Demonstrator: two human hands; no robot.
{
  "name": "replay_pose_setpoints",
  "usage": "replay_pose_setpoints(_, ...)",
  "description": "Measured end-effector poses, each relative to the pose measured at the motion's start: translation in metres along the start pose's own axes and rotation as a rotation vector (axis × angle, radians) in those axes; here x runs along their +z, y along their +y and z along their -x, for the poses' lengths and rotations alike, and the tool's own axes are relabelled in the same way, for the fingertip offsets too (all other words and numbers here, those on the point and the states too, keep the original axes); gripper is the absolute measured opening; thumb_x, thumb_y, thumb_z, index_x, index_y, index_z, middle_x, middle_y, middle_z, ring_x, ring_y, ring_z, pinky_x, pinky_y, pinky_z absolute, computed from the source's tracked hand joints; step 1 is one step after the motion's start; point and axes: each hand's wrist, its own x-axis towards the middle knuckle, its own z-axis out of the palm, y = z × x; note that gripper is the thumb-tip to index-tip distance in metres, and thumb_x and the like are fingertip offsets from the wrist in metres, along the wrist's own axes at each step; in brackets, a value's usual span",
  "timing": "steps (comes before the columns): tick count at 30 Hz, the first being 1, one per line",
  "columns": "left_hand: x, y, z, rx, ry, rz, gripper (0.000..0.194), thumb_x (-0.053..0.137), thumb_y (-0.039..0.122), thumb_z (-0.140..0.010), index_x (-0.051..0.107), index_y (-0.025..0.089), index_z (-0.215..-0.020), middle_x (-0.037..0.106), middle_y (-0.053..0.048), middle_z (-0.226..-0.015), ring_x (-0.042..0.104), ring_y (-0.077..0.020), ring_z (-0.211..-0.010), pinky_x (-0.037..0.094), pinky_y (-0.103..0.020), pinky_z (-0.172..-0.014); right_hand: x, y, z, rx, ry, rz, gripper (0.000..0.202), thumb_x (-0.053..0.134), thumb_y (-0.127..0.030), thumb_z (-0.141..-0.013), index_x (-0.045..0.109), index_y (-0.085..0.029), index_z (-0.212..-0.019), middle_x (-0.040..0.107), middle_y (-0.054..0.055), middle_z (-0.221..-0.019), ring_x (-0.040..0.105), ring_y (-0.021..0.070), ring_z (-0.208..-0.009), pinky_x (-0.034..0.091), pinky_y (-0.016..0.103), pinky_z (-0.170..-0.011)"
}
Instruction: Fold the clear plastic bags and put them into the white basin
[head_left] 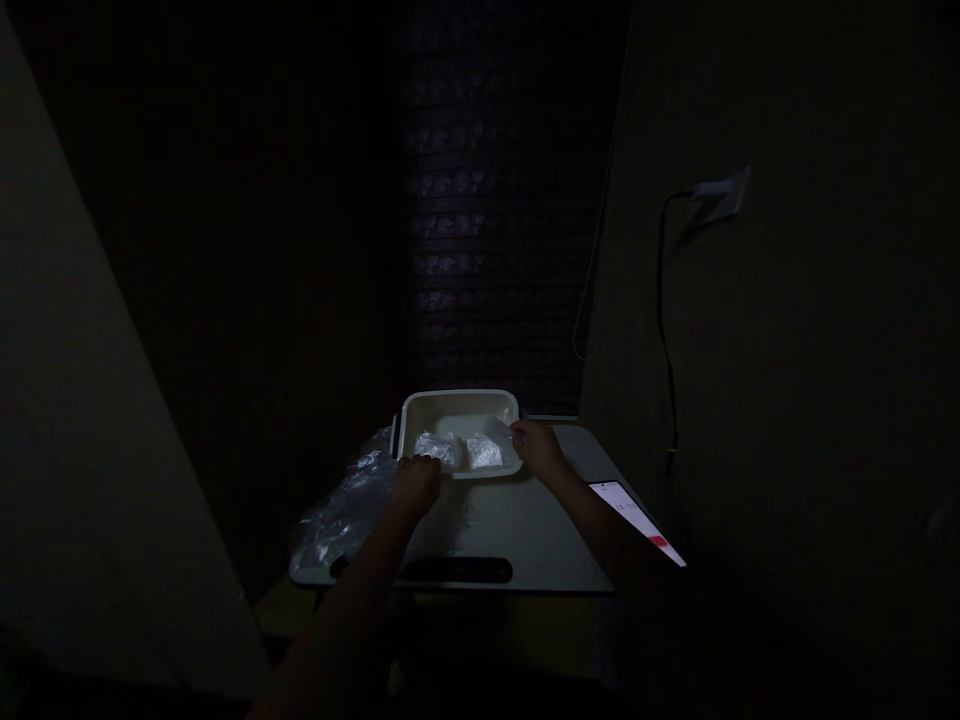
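Note:
A white plastic basin [460, 397] stands on a small white table [525, 545]. Inside it lie two shiny clear plastic packets, a left one [442, 450] and a right one [484, 452]; their contents are too dim to make out. My left hand [417, 482] is closed at the front left corner of the basin, fingers curled over its rim. At the basin's right side, my right hand [537, 450] pinches a thin, pale, see-through plastic piece [496, 428] above the right packet.
Crumpled clear plastic sheeting [337, 515] covers the table's left side. A lit phone [637, 520] lies by the right edge, and a dark slot [457, 570] runs along the front. A black cable [661, 290] hangs from a wall plug. Dark blinds [487, 230] stand behind.

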Motion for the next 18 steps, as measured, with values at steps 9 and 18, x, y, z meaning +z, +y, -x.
replay_pose_setpoints(9, 0.008, -0.003, 0.0, 0.003, 0.002, -0.011, 0.016, 0.038, 0.017, -0.065, 0.052, 0.016, -0.071, 0.056, -0.007, -0.073, 0.049, -0.0191, -0.072, 0.031, -0.032, -0.064, 0.045, -0.001, -0.042, -0.033, -0.51, 0.507, 0.026, 0.041, -0.005, -0.06, 0.058, -0.013, -0.078, 0.058, 0.009, -0.081, 0.051, 0.0149, -0.074, 0.035, 0.02, -0.061)
replay_pose_setpoints(18, 0.013, -0.006, -0.001, -0.003, 0.001, -0.007, 0.015, 0.038, 0.016, -0.064, 0.051, 0.016, -0.071, 0.055, -0.006, -0.074, 0.048, -0.0184, -0.074, 0.03, -0.033, -0.068, 0.067, -0.003, -0.05, -0.069, -0.605, 0.626, 0.025, 0.041, -0.004, -0.061, 0.056, -0.009, -0.081, 0.057, 0.012, -0.084, 0.051, 0.0156, -0.076, 0.036, 0.019, -0.059)
